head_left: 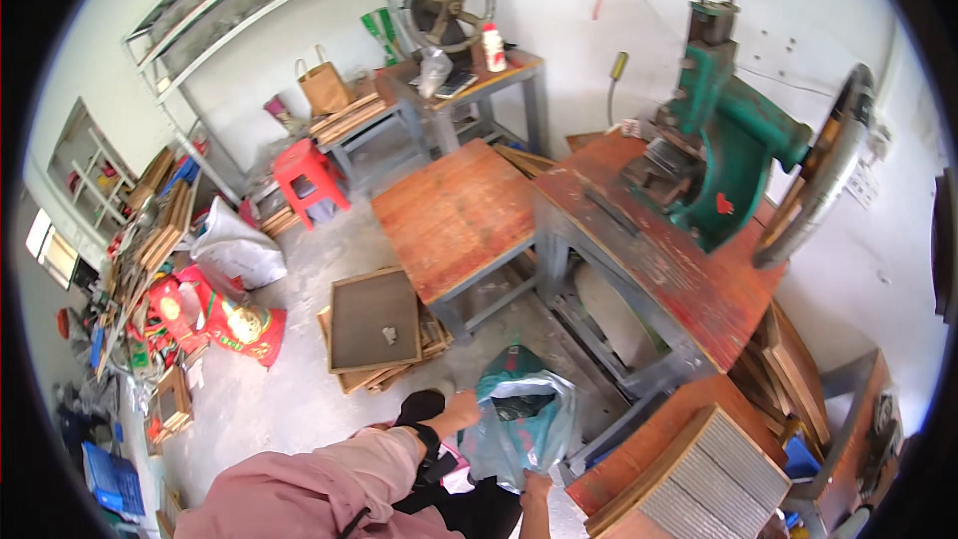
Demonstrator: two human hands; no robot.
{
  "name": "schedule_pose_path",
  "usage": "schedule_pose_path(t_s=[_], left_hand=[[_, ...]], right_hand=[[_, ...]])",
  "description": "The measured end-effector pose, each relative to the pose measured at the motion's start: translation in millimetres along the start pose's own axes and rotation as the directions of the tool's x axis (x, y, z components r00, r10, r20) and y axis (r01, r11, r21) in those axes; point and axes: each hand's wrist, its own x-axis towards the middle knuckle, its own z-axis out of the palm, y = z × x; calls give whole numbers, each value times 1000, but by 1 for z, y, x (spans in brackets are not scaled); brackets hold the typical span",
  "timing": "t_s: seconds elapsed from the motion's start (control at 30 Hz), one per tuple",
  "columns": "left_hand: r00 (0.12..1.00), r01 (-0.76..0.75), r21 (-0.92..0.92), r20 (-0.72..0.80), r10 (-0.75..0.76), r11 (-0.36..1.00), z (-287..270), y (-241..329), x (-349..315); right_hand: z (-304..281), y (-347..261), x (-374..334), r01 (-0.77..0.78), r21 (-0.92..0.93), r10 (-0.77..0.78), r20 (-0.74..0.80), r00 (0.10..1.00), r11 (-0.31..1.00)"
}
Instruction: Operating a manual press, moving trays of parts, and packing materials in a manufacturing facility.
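A teal plastic bag [497,451] is in front of my body at the lower middle, its mouth facing up and spread wide. Something dark shows inside, too unclear to name. My left hand [460,413] is closed at the left edge of the bag's rim. On the near right side, my right hand [537,495] grips the rim, fingers partly hidden by the plastic. Just left of the bag, a wooden-framed tray [376,304] tops a stack of similar frames on the floor, with a small pale piece lying on it.
A worn reddish table [689,284] bears a green hand press [723,140] with a big wheel. Left of it stands a low wooden table [454,225]. A ribbed panel [714,474] lies at lower right. A red stool [307,180] and filled sacks [239,245] stand farther left.
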Motion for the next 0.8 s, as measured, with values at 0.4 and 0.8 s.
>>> schedule_pose_path(t_s=[0.4,0.8], left_hand=[[984,168,-29,-52,-169,985,3,-1,-9],[929,173,-330,-258,-265,928,-25,8,-3]], right_hand=[[2,-19,7,26,-153,-15,72,997,988],[17,-40,-7,91,-298,-83,39,996,950]])
